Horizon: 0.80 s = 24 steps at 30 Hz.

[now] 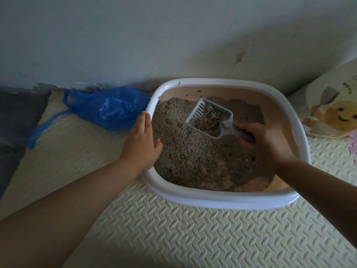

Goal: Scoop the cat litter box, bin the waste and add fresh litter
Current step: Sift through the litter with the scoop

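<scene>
A white-rimmed litter box (216, 200) with a pinkish inside stands on the floor mat against the wall. Grey-brown litter (185, 157) covers most of its bottom, thinner toward the near right. My right hand (264, 140) grips the handle of a pale slotted scoop (210, 117), which is lifted over the litter with a clump and loose grains in it. My left hand (141, 140) rests flat, fingers straight, on the box's left rim. A crumpled blue plastic bag (108, 109) lies on the mat just left of the box.
A cream textured foam mat (173, 235) covers the floor. The grey-white wall (173, 35) runs right behind the box. A litter bag printed with a smiling cartoon (332, 105) leans at the right. Dark fabric (15, 122) lies at the far left.
</scene>
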Available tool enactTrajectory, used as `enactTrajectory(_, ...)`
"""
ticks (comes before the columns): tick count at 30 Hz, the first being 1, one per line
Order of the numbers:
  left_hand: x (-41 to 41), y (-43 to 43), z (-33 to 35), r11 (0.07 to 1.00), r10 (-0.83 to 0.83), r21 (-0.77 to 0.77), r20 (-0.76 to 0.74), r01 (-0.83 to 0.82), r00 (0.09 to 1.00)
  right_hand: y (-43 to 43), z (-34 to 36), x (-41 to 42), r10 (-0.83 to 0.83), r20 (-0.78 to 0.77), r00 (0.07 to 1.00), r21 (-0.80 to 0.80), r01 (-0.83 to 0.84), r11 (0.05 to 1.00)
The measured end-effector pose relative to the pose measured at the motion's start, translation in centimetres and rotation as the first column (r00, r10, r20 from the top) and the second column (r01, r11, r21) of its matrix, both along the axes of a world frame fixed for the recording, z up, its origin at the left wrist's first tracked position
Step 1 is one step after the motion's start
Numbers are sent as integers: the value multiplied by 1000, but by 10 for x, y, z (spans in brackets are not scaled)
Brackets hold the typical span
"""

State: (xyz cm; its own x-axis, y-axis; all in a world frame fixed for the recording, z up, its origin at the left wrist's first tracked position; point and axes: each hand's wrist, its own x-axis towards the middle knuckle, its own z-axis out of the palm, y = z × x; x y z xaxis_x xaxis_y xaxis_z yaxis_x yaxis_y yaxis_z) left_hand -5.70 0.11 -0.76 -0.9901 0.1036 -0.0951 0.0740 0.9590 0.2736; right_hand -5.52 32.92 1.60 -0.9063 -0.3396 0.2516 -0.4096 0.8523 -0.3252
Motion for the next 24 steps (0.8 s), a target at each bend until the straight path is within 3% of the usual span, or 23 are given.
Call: enactTrajectory(24,0,0,0,1000,-4,6,-2,4,1000,0,2,-2,23,39,999,1,-23,1000)
